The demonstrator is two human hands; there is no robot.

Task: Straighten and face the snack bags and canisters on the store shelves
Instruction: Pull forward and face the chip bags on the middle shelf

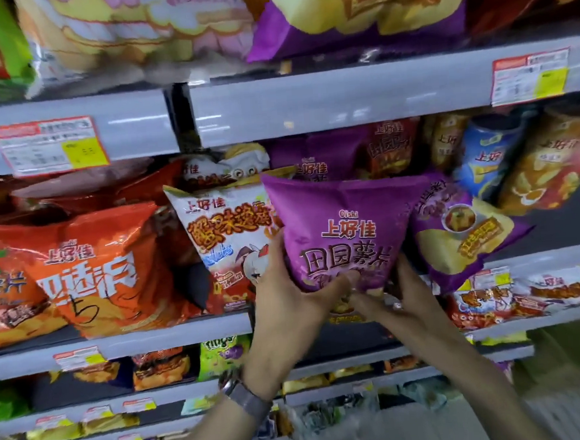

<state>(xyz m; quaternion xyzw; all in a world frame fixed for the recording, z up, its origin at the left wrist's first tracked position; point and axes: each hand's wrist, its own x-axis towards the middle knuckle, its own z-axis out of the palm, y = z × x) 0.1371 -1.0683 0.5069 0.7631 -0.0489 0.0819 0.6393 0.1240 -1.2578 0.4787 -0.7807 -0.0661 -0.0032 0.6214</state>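
Left hand [288,288] and right hand [403,289] grip the purple bag [340,223] between them, to face it. Next, stand it straight.

Fairly bright, flat store light from overhead. White glare streaks run along the grey metal shelf edge [308,105], with dark shadow beneath it. The purple foil chip bag [344,236] at centre reads sharp. The top row, right edge and lower shelves smear into blur, and the shelf lines bow.
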